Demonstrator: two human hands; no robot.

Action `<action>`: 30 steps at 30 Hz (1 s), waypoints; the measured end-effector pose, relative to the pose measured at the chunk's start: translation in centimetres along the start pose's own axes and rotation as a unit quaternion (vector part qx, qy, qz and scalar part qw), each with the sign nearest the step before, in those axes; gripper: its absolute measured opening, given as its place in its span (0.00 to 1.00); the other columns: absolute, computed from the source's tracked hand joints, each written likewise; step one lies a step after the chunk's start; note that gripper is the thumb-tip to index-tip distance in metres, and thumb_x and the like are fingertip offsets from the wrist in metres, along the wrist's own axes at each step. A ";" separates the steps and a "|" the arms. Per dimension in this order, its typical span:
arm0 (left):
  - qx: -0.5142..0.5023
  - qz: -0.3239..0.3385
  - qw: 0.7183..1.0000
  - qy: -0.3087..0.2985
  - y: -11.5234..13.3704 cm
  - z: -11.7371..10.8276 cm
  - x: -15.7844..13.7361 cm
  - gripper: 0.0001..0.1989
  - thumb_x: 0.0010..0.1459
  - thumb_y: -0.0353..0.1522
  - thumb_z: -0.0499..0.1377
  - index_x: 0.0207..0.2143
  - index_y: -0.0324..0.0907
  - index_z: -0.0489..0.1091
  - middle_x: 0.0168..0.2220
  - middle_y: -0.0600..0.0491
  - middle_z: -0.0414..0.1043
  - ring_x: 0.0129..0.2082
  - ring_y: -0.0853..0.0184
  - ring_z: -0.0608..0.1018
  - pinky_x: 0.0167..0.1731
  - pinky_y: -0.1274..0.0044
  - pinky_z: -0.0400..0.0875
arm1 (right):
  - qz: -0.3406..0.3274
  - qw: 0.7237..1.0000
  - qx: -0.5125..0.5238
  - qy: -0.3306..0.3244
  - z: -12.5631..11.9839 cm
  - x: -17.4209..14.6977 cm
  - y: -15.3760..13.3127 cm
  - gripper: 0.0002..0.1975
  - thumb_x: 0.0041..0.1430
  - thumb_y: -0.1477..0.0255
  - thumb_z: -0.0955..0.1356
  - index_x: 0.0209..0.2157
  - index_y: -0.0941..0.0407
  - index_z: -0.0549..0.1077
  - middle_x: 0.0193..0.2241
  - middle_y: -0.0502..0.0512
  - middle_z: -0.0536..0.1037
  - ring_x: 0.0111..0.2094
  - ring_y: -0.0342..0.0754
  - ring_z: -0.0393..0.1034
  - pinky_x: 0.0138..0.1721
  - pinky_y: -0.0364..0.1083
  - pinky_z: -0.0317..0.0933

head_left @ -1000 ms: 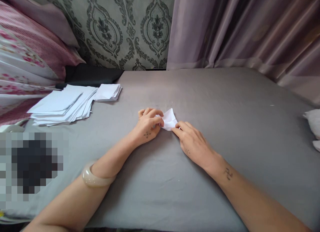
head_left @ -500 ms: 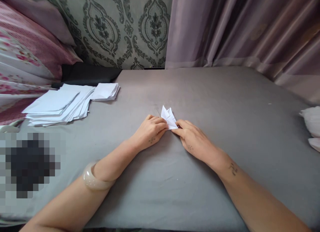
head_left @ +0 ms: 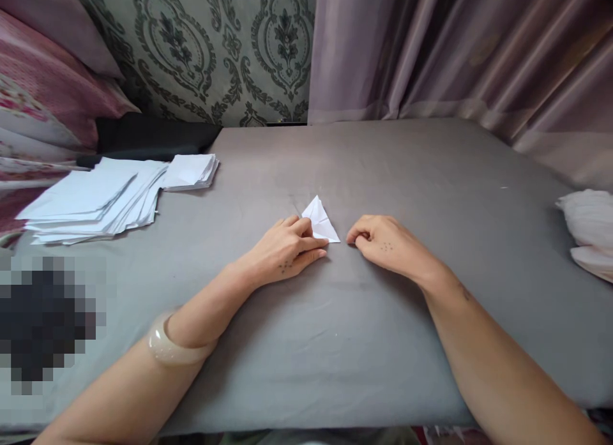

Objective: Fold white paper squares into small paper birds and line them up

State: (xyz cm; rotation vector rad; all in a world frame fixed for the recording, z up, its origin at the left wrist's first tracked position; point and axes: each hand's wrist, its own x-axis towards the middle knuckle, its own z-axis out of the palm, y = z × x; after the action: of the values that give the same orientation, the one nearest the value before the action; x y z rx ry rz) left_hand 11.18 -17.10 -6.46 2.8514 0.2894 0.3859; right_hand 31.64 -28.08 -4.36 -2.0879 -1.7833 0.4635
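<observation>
A small piece of folded white paper [head_left: 322, 225] lies on the grey cloth as a flat triangle, its tip pointing away from me and creases across its face. My left hand [head_left: 290, 247] holds it down at its left and lower edge, with the fingertips on the paper and the thumb just below it. Part of the paper's left side is hidden under those fingers. To the right of the paper, a small gap away, my right hand [head_left: 389, 244] rests with its fingers curled in and nothing visible in them.
Loose stacks of white paper sheets [head_left: 86, 199] lie at the left, beside a smaller stack of white paper [head_left: 190, 170]. Behind them is a black item [head_left: 158, 135]. A white bundle [head_left: 591, 225] sits at the right edge. Curtains [head_left: 407, 55] and patterned wallpaper border the back.
The paper's raised, pointed flaps now lie flat, giving a triangle. My right hand has let go of the paper and moved right, its fingers curling. The left hand stays on it.
</observation>
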 end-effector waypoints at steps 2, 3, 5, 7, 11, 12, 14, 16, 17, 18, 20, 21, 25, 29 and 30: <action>0.006 0.002 1.000 -0.004 0.0 0.1 0.0 0.19 0.65 0.42 0.48 0.52 0.49 0.71 0.38 0.47 0.68 0.38 0.64 0.69 0.42 0.70 0.65 | 0.023 0.999 0.023 0.037 0.6 0.2 -0.4 0.14 0.53 0.78 0.62 0.32 0.52 0.77 0.34 0.50 0.79 0.32 0.44 0.70 0.33 0.43 0.59; 0.008 0.005 1.000 -0.003 0.0 0.2 0.0 0.19 0.65 0.43 0.49 0.52 0.50 0.71 0.38 0.47 0.67 0.38 0.64 0.69 0.42 0.70 0.65 | 0.031 0.997 0.034 0.055 1.1 0.3 -0.7 0.12 0.54 0.77 0.62 0.34 0.52 0.77 0.34 0.50 0.79 0.31 0.44 0.70 0.33 0.43 0.59; 0.007 0.008 1.000 0.010 0.0 0.3 0.0 0.19 0.65 0.42 0.49 0.52 0.49 0.72 0.38 0.47 0.68 0.37 0.65 0.69 0.41 0.70 0.65 | 0.034 0.995 0.046 0.081 2.0 0.4 -1.1 0.09 0.55 0.72 0.64 0.36 0.53 0.76 0.35 0.50 0.77 0.32 0.44 0.69 0.33 0.44 0.59; 0.000 0.002 0.999 0.034 -0.1 0.4 0.0 0.18 0.65 0.41 0.49 0.49 0.46 0.73 0.37 0.48 0.69 0.36 0.66 0.70 0.40 0.72 0.65 | 0.030 0.994 0.040 0.099 2.9 0.5 -1.4 0.07 0.56 0.67 0.66 0.34 0.53 0.75 0.34 0.51 0.75 0.32 0.44 0.68 0.33 0.44 0.59; 0.002 -0.012 0.996 0.092 -0.3 0.6 -0.1 0.13 0.65 0.37 0.50 0.41 0.42 0.72 0.37 0.49 0.72 0.37 0.65 0.72 0.38 0.73 0.66 | -0.016 0.991 0.026 0.132 4.0 0.3 -1.7 0.05 0.59 0.68 0.66 0.34 0.53 0.74 0.35 0.50 0.74 0.31 0.43 0.67 0.33 0.43 0.58; 0.015 -0.024 0.992 0.127 -0.3 0.6 -0.1 0.12 0.65 0.37 0.51 0.41 0.41 0.71 0.39 0.48 0.72 0.39 0.64 0.72 0.40 0.72 0.66 | -0.034 0.989 0.014 0.145 4.0 0.2 -1.8 0.05 0.60 0.70 0.65 0.34 0.53 0.73 0.36 0.51 0.73 0.32 0.43 0.67 0.33 0.43 0.57; 0.056 -0.063 0.973 0.216 -0.2 0.5 -0.2 0.13 0.63 0.38 0.54 0.46 0.41 0.67 0.45 0.45 0.69 0.45 0.60 0.70 0.46 0.69 0.63 | -0.075 0.980 -0.033 0.184 3.8 0.1 -2.1 0.08 0.63 0.73 0.62 0.35 0.54 0.73 0.36 0.52 0.73 0.35 0.44 0.67 0.34 0.43 0.56; 0.103 -0.091 0.950 0.279 0.1 0.2 -0.3 0.17 0.61 0.39 0.57 0.51 0.43 0.64 0.50 0.42 0.65 0.51 0.56 0.65 0.50 0.65 0.58 | -0.116 0.962 -0.101 0.225 3.5 0.1 -2.4 0.11 0.65 0.75 0.60 0.37 0.55 0.74 0.36 0.55 0.73 0.38 0.46 0.66 0.37 0.44 0.56; 0.125 -0.091 0.946 0.285 0.2 0.1 -0.4 0.18 0.61 0.38 0.57 0.52 0.44 0.64 0.52 0.42 0.64 0.53 0.55 0.63 0.52 0.64 0.55 | -0.136 0.952 -0.135 0.239 3.3 0.1 -2.5 0.13 0.65 0.77 0.59 0.37 0.55 0.74 0.36 0.56 0.74 0.38 0.46 0.65 0.38 0.45 0.55; 0.144 -0.081 0.946 0.278 0.3 0.1 -0.4 0.17 0.61 0.37 0.57 0.52 0.46 0.65 0.53 0.44 0.64 0.54 0.55 0.62 0.52 0.63 0.53 | -0.153 0.942 -0.164 0.249 3.2 0.2 -2.5 0.14 0.65 0.78 0.58 0.38 0.56 0.74 0.36 0.56 0.74 0.37 0.47 0.64 0.38 0.45 0.54; 0.173 -0.048 0.951 0.252 0.3 0.0 -0.4 0.10 0.62 0.32 0.56 0.47 0.47 0.68 0.51 0.48 0.68 0.53 0.57 0.64 0.51 0.64 0.51 | -0.180 0.927 -0.203 0.259 3.1 0.3 -2.5 0.13 0.63 0.80 0.59 0.37 0.56 0.74 0.36 0.56 0.74 0.35 0.47 0.63 0.37 0.46 0.53; 0.180 -0.031 0.954 0.236 0.3 0.1 -0.4 0.08 0.62 0.30 0.55 0.43 0.46 0.69 0.47 0.50 0.72 0.51 0.59 0.66 0.51 0.65 0.51 | -0.188 0.923 -0.214 0.259 3.1 0.3 -2.5 0.13 0.62 0.81 0.59 0.36 0.56 0.74 0.36 0.56 0.74 0.34 0.47 0.62 0.37 0.46 0.53; 0.156 -0.001 0.972 0.173 -0.4 0.5 -0.2 0.08 0.64 0.28 0.52 0.36 0.43 0.71 0.36 0.54 0.76 0.43 0.64 0.71 0.47 0.66 0.51 | -0.169 0.934 -0.227 0.218 3.6 0.1 -2.1 0.11 0.61 0.81 0.61 0.32 0.57 0.73 0.35 0.55 0.73 0.33 0.46 0.61 0.35 0.46 0.52; 0.124 -0.007 0.984 0.127 -0.7 1.0 -0.1 0.09 0.65 0.32 0.52 0.36 0.42 0.72 0.36 0.53 0.76 0.42 0.63 0.71 0.47 0.66 0.52 | -0.113 0.961 -0.203 0.147 3.7 -0.4 -2.1 0.10 0.63 0.78 0.61 0.34 0.57 0.73 0.36 0.55 0.72 0.35 0.46 0.64 0.32 0.45 0.52; 0.119 -0.011 0.986 0.120 -0.7 1.0 -0.1 0.10 0.65 0.33 0.52 0.35 0.42 0.72 0.36 0.52 0.76 0.42 0.63 0.71 0.47 0.66 0.52 | -0.100 0.968 -0.191 0.132 3.7 -0.5 -2.2 0.10 0.64 0.76 0.61 0.35 0.57 0.73 0.37 0.55 0.72 0.35 0.46 0.65 0.31 0.45 0.52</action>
State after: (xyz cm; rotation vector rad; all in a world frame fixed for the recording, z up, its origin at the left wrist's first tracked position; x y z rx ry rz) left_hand 11.26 -16.66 -7.65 3.0296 0.4387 0.7393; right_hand 27.96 -28.11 -6.59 -2.0532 -2.0084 -0.2240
